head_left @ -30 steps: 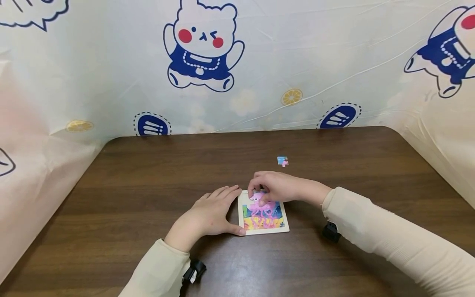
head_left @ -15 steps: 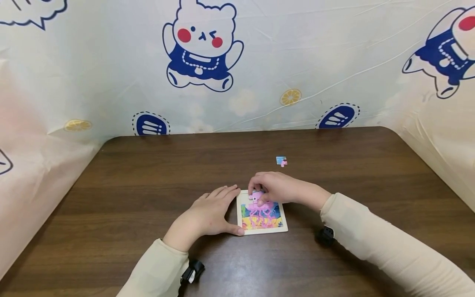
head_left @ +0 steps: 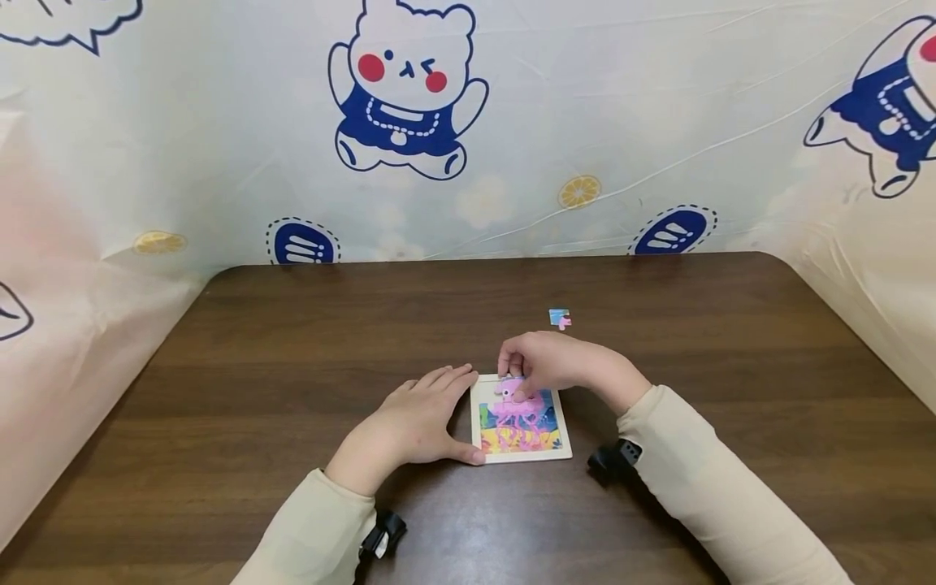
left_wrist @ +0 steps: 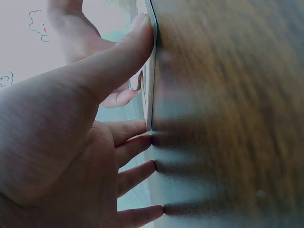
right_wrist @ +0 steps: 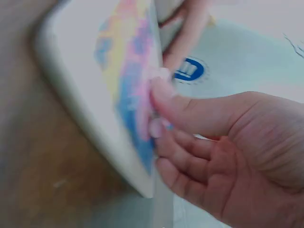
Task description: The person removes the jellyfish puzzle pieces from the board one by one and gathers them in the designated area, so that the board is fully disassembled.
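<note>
A jigsaw puzzle in a pale tray frame (head_left: 526, 457) lies on the table, its picture a pink octopus over blue and yellow. My left hand (head_left: 420, 418) rests along the frame's left side, thumb at the near corner, straight fingertips by the far corner. In the left wrist view that thumb (left_wrist: 135, 40) presses on the frame's edge. Over the upper part of the picture, my right hand (head_left: 552, 361) pinches a puzzle piece (head_left: 508, 390) with the octopus's eye between thumb and fingers. The piece sits tilted against the picture in the blurred right wrist view.
A loose blue and pink puzzle piece (head_left: 559, 318) lies on the brown table (head_left: 329, 325) beyond the frame. A printed cloth (head_left: 512, 122) hangs behind the table and at both sides. Black wrist cameras (head_left: 383, 535) are worn under the sleeves.
My right wrist has turned and its forearm has swung nearer the frame, the hand edging slightly up and right with the piece still pinched. My left hand stays on the frame.
</note>
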`<state>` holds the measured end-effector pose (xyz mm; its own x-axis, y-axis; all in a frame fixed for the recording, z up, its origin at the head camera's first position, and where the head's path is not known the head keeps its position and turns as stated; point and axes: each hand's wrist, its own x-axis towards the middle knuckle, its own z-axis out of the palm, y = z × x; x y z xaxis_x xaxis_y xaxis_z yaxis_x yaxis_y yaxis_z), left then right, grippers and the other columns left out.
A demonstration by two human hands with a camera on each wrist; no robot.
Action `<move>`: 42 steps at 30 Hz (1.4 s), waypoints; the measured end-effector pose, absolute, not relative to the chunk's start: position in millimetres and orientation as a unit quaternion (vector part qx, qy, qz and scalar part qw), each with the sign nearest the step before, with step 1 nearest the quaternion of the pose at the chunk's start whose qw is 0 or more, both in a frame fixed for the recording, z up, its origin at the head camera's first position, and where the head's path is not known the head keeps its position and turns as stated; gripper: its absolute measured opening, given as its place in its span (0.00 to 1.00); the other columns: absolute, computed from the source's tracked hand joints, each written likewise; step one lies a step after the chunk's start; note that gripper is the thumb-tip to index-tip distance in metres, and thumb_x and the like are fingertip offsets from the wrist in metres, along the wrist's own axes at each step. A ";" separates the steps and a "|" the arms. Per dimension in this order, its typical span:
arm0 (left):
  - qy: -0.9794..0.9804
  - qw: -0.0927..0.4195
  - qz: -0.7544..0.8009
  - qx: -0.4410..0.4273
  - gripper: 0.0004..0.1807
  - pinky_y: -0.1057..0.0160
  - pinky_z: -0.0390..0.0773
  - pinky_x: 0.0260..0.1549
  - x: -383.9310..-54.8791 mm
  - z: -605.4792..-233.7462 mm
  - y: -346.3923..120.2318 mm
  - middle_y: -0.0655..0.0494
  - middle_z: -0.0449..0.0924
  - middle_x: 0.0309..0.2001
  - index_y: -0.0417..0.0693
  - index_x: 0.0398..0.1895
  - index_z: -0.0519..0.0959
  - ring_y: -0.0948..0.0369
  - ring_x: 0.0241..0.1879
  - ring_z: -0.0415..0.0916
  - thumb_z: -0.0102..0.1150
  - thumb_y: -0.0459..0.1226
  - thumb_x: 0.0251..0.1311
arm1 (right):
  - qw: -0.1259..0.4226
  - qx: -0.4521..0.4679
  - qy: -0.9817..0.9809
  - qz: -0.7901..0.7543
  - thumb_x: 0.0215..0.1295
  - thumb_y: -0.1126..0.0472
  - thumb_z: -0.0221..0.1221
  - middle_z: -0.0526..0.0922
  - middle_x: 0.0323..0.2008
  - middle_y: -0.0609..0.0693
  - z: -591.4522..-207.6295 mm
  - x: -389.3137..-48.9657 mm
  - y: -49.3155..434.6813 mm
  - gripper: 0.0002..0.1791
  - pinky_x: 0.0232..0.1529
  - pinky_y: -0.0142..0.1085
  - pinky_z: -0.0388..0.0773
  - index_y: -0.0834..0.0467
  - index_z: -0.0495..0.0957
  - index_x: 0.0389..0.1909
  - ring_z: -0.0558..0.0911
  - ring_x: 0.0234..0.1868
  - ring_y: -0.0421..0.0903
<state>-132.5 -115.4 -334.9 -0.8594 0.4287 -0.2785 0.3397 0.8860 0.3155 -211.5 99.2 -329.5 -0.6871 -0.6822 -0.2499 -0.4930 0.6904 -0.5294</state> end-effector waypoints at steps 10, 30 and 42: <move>0.956 0.175 0.126 0.198 0.57 0.41 0.55 0.69 -133.0 -336.9 -115.0 0.56 0.53 0.77 0.51 0.77 0.58 0.53 0.76 0.48 0.71 0.63 0.47 | 0.249 -0.321 0.873 -0.268 0.58 0.72 0.68 0.79 0.30 0.48 -329.3 -217.7 108.1 0.10 0.36 0.31 0.76 0.60 0.83 0.40 0.75 0.32 0.42; 0.958 0.173 0.123 0.192 0.57 0.42 0.54 0.69 -132.3 -337.3 -112.6 0.57 0.53 0.77 0.52 0.77 0.58 0.53 0.76 0.48 0.72 0.63 0.46 | 0.208 -0.350 0.853 -0.325 0.67 0.70 0.60 0.79 0.33 0.48 -327.7 -226.2 129.2 0.07 0.40 0.36 0.77 0.59 0.82 0.44 0.75 0.36 0.45; 0.959 0.172 0.123 0.192 0.57 0.41 0.54 0.69 -132.2 -337.2 -112.7 0.57 0.53 0.77 0.52 0.77 0.57 0.53 0.76 0.48 0.72 0.62 0.47 | 0.157 -0.274 0.872 -0.373 0.70 0.68 0.57 0.82 0.36 0.55 -332.7 -241.8 152.6 0.11 0.37 0.43 0.82 0.64 0.81 0.49 0.82 0.31 0.49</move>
<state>-132.2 -112.7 -337.2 -0.8676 0.4095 -0.2819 0.3252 0.8964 0.3012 -241.8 152.6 -332.7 -0.8002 -0.5957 -0.0701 -0.3608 0.5714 -0.7371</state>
